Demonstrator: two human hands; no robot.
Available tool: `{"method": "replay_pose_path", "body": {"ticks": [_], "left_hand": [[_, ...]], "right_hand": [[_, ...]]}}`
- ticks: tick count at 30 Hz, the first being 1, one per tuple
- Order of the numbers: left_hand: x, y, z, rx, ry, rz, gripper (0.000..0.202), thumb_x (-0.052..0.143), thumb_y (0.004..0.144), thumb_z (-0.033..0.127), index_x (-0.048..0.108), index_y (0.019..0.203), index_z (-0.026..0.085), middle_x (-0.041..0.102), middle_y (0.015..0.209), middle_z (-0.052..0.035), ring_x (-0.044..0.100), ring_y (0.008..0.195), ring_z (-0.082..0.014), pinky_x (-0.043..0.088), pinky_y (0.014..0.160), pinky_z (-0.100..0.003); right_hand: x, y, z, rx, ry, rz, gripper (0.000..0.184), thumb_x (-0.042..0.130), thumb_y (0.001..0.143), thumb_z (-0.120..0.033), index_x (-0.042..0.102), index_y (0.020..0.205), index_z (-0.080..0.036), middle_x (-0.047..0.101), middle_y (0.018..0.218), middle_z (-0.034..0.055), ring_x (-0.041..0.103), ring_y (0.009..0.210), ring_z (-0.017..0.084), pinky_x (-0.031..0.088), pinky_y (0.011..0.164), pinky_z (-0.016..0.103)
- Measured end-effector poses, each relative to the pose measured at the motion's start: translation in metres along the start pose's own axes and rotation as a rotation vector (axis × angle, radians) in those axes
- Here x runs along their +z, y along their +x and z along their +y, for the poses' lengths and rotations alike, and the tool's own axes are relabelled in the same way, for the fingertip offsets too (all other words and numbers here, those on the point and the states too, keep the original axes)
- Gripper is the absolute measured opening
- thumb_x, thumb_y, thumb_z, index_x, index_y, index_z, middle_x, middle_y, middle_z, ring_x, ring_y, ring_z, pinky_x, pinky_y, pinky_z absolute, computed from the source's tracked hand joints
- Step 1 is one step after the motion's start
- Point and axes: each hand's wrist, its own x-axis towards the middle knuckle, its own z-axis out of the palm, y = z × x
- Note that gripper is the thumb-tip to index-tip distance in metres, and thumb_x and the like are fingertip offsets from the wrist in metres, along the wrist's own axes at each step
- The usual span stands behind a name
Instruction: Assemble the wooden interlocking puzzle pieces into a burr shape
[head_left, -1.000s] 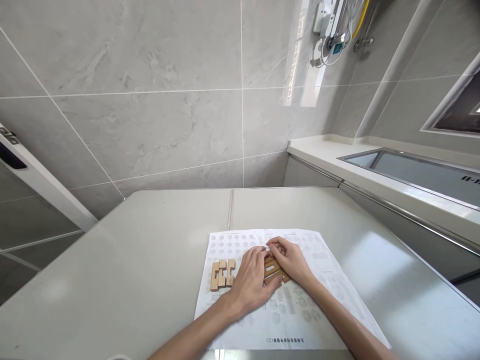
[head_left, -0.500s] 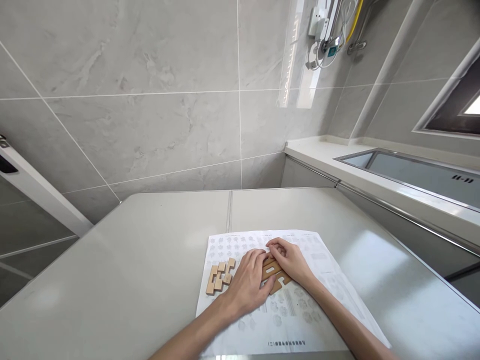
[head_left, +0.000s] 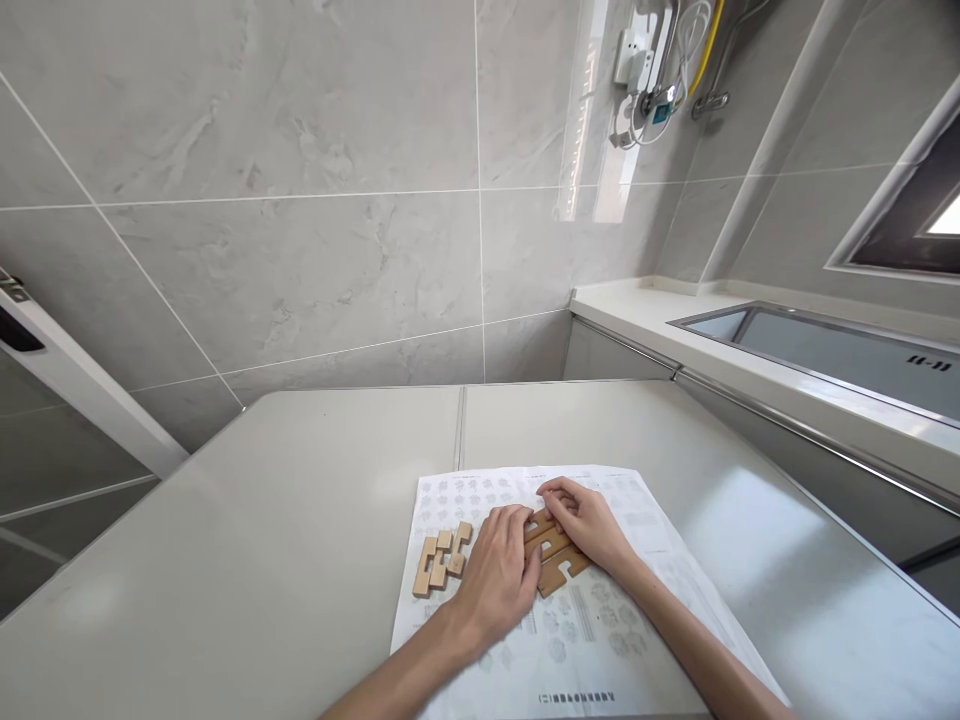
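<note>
**Hands on notched wooden puzzle pieces, printed sheet, grey table**

On the printed sheet near the table's front edge, I see both hands working one cluster of notched wooden puzzle pieces (head_left: 559, 556).

1. Grip. The left hand (head_left: 495, 572) lies palm down, fingers extended and close together, with the fingertips pressing on the left end of the cluster. I read this as a flat press, not a closed grasp. The right hand (head_left: 592, 522) is curled, its fingertips bent down onto the far edge of the cluster. Whether it pinches a piece or only bears on it, I cannot tell; the fingers hide the contact.

2. Work item. The cluster sits between the two hands, flat on the sheet. Its near-right end shows clear of both hands, with a slot cut visible in the edge.

3. Adjacent parts. A second group of wooden pieces (head_left: 441, 560) lies just left of the left hand, apart from the cluster, several short bars side by side and slightly skewed.

4. Support. The instruction sheet (head_left: 600, 640) carries rows of small diagrams and lies flat on the grey table (head_left: 262, 540), across its centre seam.

5. Surroundings. A tiled wall (head_left: 300, 250) stands behind the table. A white counter with a recessed sink (head_left: 825, 345) runs along the right.
</note>
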Motion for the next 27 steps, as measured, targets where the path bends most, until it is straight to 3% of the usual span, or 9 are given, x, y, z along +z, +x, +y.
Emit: {"method": "replay_pose_path", "body": {"ticks": [8,12,17,27], "left_hand": [[0.0,-0.001,0.002,-0.029,0.043,0.002,0.032,0.053,0.105,0.02,0.049,0.136,0.025,0.063,0.127,-0.0106,0.062,0.113,-0.0312,0.058,0.098,-0.054],[-0.001,-0.002,0.004,-0.022,0.04,-0.015,0.023,0.055,0.104,0.019,0.052,0.126,0.024,0.063,0.125,-0.0098,0.061,0.112,-0.0303,0.058,0.096,-0.052],[-0.002,-0.002,0.003,-0.016,0.048,-0.03,0.006,0.059,0.104,0.022,0.056,0.109,0.024,0.062,0.125,-0.0104,0.061,0.115,-0.0316,0.059,0.096,-0.053],[-0.001,-0.002,0.004,-0.015,0.054,-0.004,0.007,0.063,0.103,0.023,0.059,0.108,0.024,0.063,0.124,-0.0105,0.06,0.12,-0.0329,0.059,0.099,-0.054]], "right_hand": [[-0.007,-0.002,-0.006,-0.042,-0.157,0.016,0.029,0.053,0.102,-0.047,0.073,0.1,-0.026,0.074,0.075,0.0012,0.068,0.067,0.024,0.054,0.069,0.035],[-0.013,-0.005,-0.008,-0.073,-0.262,0.006,0.025,0.052,0.102,-0.043,0.072,0.101,-0.027,0.073,0.075,0.0019,0.066,0.07,0.025,0.052,0.07,0.037],[-0.027,-0.016,-0.009,-0.1,-0.342,-0.062,0.026,0.051,0.104,-0.043,0.072,0.101,-0.028,0.075,0.082,0.0031,0.065,0.07,0.025,0.05,0.068,0.038],[-0.05,-0.035,0.001,-0.127,-0.432,-0.186,0.02,0.062,0.097,-0.039,0.072,0.086,-0.027,0.072,0.075,0.0013,0.059,0.066,0.022,0.046,0.063,0.034]]}}
